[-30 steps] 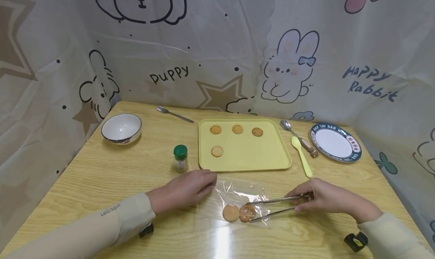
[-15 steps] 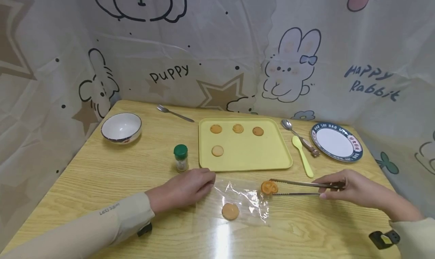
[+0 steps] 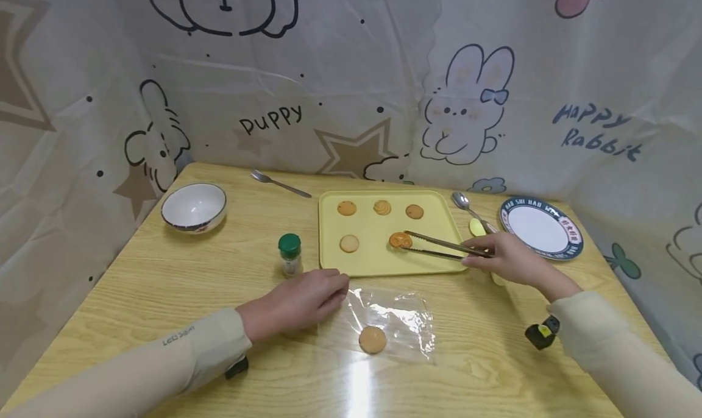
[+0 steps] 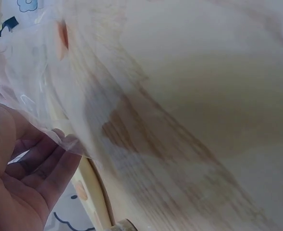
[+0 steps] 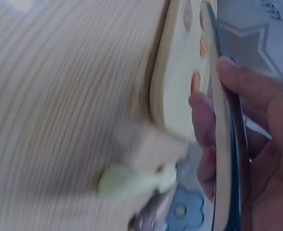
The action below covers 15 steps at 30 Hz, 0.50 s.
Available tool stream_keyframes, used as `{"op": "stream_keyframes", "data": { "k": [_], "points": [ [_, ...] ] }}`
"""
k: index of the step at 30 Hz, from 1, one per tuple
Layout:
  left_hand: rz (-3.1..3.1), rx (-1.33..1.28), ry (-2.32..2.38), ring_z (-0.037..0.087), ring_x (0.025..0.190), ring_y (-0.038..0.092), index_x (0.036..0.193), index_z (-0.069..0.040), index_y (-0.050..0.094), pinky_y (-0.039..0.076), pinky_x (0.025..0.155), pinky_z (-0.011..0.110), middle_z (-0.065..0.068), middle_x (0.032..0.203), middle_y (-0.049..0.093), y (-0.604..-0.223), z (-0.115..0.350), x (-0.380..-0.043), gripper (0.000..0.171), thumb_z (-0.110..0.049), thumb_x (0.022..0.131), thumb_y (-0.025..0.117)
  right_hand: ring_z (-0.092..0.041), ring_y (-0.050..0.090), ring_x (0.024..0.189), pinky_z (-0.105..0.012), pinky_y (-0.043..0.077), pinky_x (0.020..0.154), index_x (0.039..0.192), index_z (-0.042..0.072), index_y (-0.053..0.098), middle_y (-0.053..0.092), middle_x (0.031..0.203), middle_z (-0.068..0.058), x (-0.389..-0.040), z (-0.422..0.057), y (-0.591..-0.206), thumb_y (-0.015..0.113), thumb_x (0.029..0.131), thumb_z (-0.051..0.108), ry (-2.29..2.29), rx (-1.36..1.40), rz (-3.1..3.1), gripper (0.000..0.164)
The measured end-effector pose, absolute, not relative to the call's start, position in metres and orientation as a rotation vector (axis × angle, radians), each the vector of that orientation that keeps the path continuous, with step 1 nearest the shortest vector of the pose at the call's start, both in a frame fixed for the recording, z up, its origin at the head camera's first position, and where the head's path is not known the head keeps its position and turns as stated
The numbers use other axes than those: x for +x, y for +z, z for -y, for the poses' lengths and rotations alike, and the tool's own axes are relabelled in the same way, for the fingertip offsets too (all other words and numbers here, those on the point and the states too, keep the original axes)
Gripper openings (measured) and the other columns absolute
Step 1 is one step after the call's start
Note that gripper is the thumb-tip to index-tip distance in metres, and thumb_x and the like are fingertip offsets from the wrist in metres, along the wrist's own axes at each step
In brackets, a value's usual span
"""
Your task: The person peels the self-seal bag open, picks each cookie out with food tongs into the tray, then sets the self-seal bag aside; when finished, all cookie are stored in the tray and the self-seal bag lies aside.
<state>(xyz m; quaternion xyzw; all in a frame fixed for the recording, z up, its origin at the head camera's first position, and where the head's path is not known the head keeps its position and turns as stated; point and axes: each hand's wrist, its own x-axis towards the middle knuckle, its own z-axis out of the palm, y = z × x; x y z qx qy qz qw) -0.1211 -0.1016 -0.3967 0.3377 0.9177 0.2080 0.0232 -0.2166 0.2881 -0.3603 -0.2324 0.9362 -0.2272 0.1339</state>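
Observation:
My left hand (image 3: 298, 299) pinches the edge of a clear plastic bag (image 3: 408, 339) between thumb and fingers; the left wrist view shows the thin film (image 4: 35, 72) at the fingertips. One round cookie (image 3: 372, 340) lies in the bag. My right hand (image 3: 510, 256) holds metal tongs (image 3: 446, 244), their tips around a ring-patterned cookie (image 3: 400, 240) over the front row of the yellow tray (image 3: 378, 264). Left of it lies a plain cookie (image 3: 349, 244). Across the tray's back row are two round cookies (image 3: 347, 208) and a swirled cookie (image 3: 382, 208).
A green-capped jar (image 3: 290, 255) stands left of the tray, with a white bowl (image 3: 194, 207) farther left. Behind is a fork (image 3: 280, 183). At right lie a metal spoon (image 3: 462, 201), a yellow-green spoon (image 3: 476, 227) partly hidden by my hand, and a rimmed plate (image 3: 540, 228).
The tongs have drawn the ring-patterned cookie out of the bag to the right, then carried it back and left over the tray. My left hand has stayed at the bag.

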Motion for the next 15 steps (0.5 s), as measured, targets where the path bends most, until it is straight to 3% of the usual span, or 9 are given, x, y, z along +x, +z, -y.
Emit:
{"op": "stream_keyframes", "data": {
  "k": [4,8,15],
  "points": [
    [-2.824,1.047,0.645,0.003,0.068,0.048,0.086,-0.019,0.055,0.043,0.059,0.016,-0.009,0.078,0.052,-0.399,0.102,-0.121,0.012,-0.019,0.098,0.055,-0.009,0.052,0.058,-0.023,0.042,0.051,0.118,0.005,0.067,0.067,0.078,-0.005,-0.227,-0.27,-0.369,0.068,0.09,0.033,-0.674,-0.71,-2.704,0.039],
    [-2.816,1.054,0.649,0.003,0.067,0.048,0.086,-0.019,0.055,0.043,0.058,0.016,-0.009,0.077,0.052,-0.399,0.102,-0.121,0.012,-0.02,0.098,0.055,-0.008,0.051,0.059,-0.023,0.043,0.052,0.117,0.004,0.067,0.069,0.082,-0.005,-0.231,-0.263,-0.374,0.069,0.089,0.03,-0.662,-0.722,-2.706,0.039],
    [-2.812,1.021,0.648,0.003,0.067,0.049,0.087,-0.019,0.055,0.043,0.059,0.016,-0.01,0.078,0.052,-0.398,0.102,-0.12,0.011,-0.019,0.098,0.055,-0.017,0.064,0.07,-0.026,0.05,0.06,0.12,0.004,0.065,0.071,0.086,-0.004,-0.232,-0.264,-0.375,0.069,0.089,0.033,-0.651,-0.69,-2.682,0.042]
  ]
}}
